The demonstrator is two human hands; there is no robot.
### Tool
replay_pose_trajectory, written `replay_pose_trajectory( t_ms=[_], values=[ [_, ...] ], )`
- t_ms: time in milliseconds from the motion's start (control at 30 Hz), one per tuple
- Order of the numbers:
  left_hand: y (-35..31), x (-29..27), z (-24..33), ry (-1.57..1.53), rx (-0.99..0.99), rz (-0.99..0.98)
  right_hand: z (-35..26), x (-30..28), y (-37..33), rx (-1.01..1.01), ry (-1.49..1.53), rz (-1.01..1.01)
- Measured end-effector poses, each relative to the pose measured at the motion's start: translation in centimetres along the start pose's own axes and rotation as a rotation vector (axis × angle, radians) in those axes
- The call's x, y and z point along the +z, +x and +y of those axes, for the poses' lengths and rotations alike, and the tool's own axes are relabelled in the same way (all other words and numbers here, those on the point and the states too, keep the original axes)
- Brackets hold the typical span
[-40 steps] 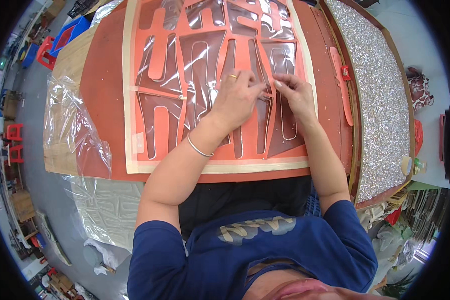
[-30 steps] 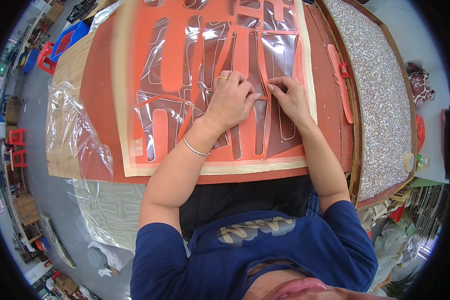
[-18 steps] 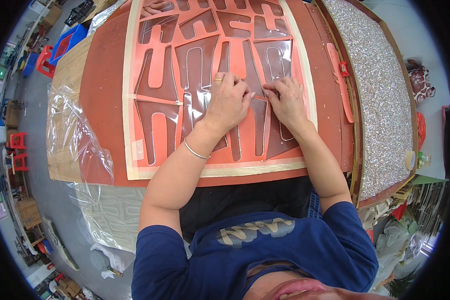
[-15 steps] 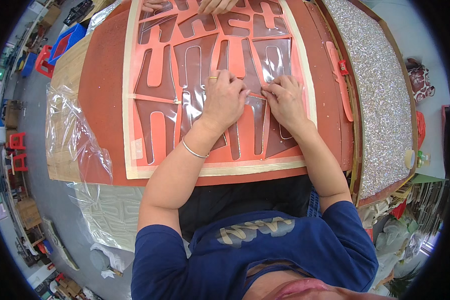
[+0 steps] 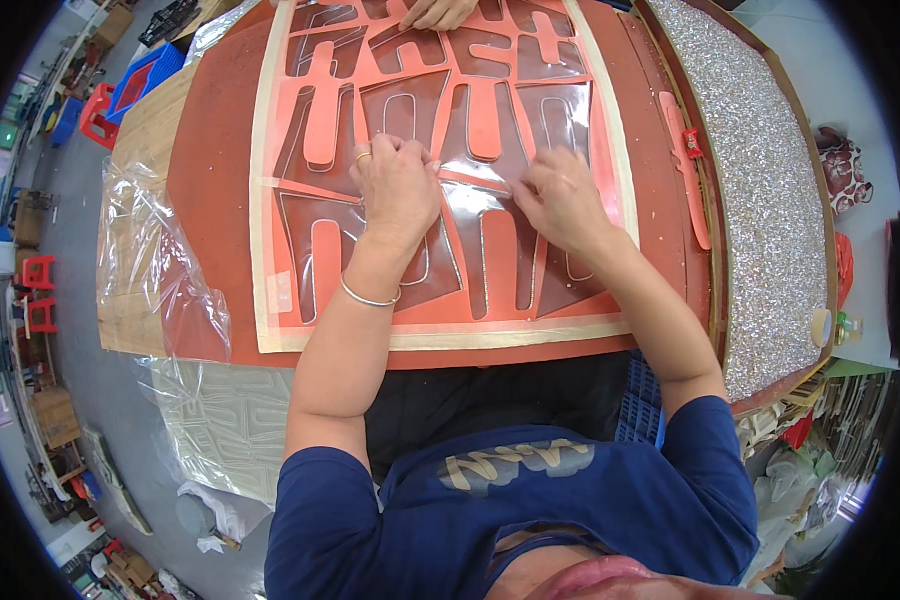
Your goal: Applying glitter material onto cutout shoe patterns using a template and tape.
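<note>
Both my hands are over a coral stencil-like sheet (image 5: 500,248) with a pale tape border, its cutouts showing dark brown, shiny film-like panels (image 5: 395,120). My left hand (image 5: 398,190), with a ring and a bangle on that arm, is left of centre, fingers closed and bent down beside a panel edge. Whatever it may pinch is hidden. Right of centre, my right hand (image 5: 562,200) is curled with thumb and fingers together near the narrow coral strip between panels. Motion blurs its fingers, and their contents cannot be made out. Thin glittery lines edge several cutouts.
Another person's hand (image 5: 437,14) rests at the sheet's far edge. A glitter-covered board (image 5: 765,200) stands along the right, with a tape roll (image 5: 820,327) on its near corner. Crumpled clear plastic (image 5: 160,255) lies at left. A small red packet (image 5: 690,142) lies right of the sheet.
My left hand has moved left, away from my right hand, which has shifted slightly and is blurred. One of the other person's two hands is out of view. The whole view has shifted slightly.
</note>
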State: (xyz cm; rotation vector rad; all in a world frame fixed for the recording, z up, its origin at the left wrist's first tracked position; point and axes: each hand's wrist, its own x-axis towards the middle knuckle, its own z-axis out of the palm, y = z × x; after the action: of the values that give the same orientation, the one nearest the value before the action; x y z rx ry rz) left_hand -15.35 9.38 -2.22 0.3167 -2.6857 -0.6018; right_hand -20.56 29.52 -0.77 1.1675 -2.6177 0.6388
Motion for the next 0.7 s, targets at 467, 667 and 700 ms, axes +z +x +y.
replay_pose_trajectory(
  t_ms=[467, 667, 700],
  values=[
    [-0.1, 0.1, 0.0, -0.038, 0.068, 0.027, 0.0, 3.2, 3.1, -0.278, -0.114, 0.025],
    [-0.4, -0.6, -0.7, -0.007, 0.054, 0.029, 1.9, -2.9, 3.8, 0.179, 0.135, 0.032],
    [-0.1, -0.5, -0.1, 0.000, 0.057, 0.027, 6.2, -2.8, 3.5, -0.086, -0.267, 0.347]
  ],
)
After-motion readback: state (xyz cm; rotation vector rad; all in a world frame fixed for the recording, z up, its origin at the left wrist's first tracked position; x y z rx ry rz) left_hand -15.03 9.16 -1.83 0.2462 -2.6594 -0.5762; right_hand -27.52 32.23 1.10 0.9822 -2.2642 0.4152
